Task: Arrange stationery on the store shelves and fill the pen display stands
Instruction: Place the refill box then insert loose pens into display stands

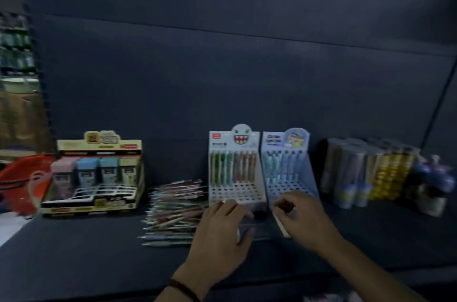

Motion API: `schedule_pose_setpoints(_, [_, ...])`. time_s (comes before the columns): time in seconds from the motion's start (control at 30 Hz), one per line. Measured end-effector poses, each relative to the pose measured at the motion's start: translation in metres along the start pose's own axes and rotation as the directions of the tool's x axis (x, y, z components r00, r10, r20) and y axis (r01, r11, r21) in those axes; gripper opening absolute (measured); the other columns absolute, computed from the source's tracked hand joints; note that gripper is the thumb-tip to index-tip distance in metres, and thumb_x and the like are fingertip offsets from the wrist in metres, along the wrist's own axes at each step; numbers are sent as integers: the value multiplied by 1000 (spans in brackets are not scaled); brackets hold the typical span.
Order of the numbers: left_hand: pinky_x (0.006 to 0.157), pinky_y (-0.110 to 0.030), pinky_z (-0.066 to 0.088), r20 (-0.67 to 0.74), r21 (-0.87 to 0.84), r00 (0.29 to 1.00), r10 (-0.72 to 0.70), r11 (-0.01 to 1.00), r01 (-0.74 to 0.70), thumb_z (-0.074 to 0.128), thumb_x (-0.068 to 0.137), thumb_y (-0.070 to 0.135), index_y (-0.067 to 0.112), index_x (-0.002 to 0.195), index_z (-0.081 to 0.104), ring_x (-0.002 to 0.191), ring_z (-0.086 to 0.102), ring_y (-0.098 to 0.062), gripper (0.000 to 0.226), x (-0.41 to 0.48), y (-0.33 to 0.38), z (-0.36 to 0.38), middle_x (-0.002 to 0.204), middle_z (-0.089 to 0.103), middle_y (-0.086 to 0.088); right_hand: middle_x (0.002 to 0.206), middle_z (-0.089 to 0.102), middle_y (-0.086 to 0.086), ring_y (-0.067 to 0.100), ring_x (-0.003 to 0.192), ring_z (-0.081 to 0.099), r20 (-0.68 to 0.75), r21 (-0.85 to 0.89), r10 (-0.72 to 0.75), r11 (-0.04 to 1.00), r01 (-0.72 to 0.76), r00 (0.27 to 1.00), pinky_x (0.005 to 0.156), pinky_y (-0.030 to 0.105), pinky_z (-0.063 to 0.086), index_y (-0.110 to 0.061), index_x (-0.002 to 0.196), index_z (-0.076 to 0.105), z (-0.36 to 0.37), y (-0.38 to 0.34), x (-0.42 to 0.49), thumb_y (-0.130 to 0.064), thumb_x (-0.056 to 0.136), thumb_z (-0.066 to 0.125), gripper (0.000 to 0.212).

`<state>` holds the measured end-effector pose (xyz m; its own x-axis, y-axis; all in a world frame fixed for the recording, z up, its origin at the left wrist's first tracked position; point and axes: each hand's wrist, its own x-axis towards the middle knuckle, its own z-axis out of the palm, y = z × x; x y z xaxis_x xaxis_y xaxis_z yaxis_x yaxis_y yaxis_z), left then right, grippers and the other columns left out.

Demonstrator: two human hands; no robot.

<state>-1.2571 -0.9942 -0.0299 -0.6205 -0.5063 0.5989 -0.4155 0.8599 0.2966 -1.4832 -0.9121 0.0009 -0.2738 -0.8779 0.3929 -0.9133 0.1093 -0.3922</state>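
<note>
Left hand (222, 225), dark band at wrist, and right hand (301, 217) low over shelf (86, 252), just before two stands. Blurred: left fingers (235, 205) reach forward, right fingers (284, 202) curl; cannot tell if either holds anything. Task looks partway. White stand (235, 178): pens in back rows, front holes bare. Blue stand (289, 173): few pens at back, most holes bare. Loose pens (173, 212) heaped just left of white stand, likely still to slot. Box (96, 178) far left: four pastel items, front grid vacant. Canisters (366, 170) grouped right.
</note>
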Motion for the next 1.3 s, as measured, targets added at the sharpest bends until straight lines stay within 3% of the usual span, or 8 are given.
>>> schedule_pose_setpoints(0.1, [106,-28,39,55,-16,998,6,1000,-5,52,102,52,44,121,52,116,44,-9,21,17,21,23,122,49,20,98,61,-14,3,94,58,-20,-22,47,999,-48,999,87,32,55,-29,96,68,-12,37,-17,-30,94,69,2])
schedule_pose_setpoints(0.27, [104,-28,41,115,-25,993,-13,1000,16,54,99,51,46,122,52,113,40,-8,24,29,41,62,121,46,23,115,50,-18,0,115,46,38,-15,22,1000,-22,999,99,17,38,-34,114,66,-16,68,-36,-40,90,71,25])
schedule_pose_setpoints(0.43, [104,-24,39,141,-15,989,-54,998,57,59,97,51,42,123,59,112,40,-7,27,29,45,73,120,48,23,109,51,-24,0,109,46,96,-38,-65,997,69,993,100,29,44,-39,112,68,-6,77,-34,-69,80,59,45])
schedule_pose_setpoints(0.63, [96,-22,28,164,27,977,-135,991,132,62,95,52,43,117,64,110,40,-7,24,30,50,70,110,44,27,104,46,-27,-1,106,44,59,-48,-97,994,100,994,98,27,42,-40,115,70,-3,81,-34,-83,76,60,58])
schedule_pose_setpoints(0.9, [100,-22,34,155,21,981,-120,993,118,64,94,47,42,116,67,110,43,-6,22,28,51,69,108,46,28,106,50,-17,6,103,45,154,-126,-115,983,135,981,92,28,45,-33,103,61,-4,72,-31,-77,88,56,47])
schedule_pose_setpoints(1.03, [102,-27,42,141,-12,986,-95,995,97,66,93,42,42,111,69,105,47,-4,18,28,49,68,103,49,31,129,58,0,22,116,55,295,-312,-172,913,264,940,93,41,52,-20,123,62,-6,69,-23,-54,106,45,41])
schedule_pose_setpoints(1.17, [98,-23,42,77,-31,993,-85,996,87,64,96,43,46,108,64,103,48,1,13,27,49,68,103,53,32,106,58,-13,8,94,55,201,-102,-171,976,195,964,82,33,51,-33,96,56,-19,65,-23,-45,104,53,15])
schedule_pose_setpoints(1.3, [91,-18,52,24,-342,976,-215,916,210,70,99,27,40,105,68,102,63,0,14,31,54,59,105,66,24,69,47,-14,4,64,44,-6,302,-88,949,86,996,61,19,36,-29,73,45,-25,43,-19,-29,101,66,35])
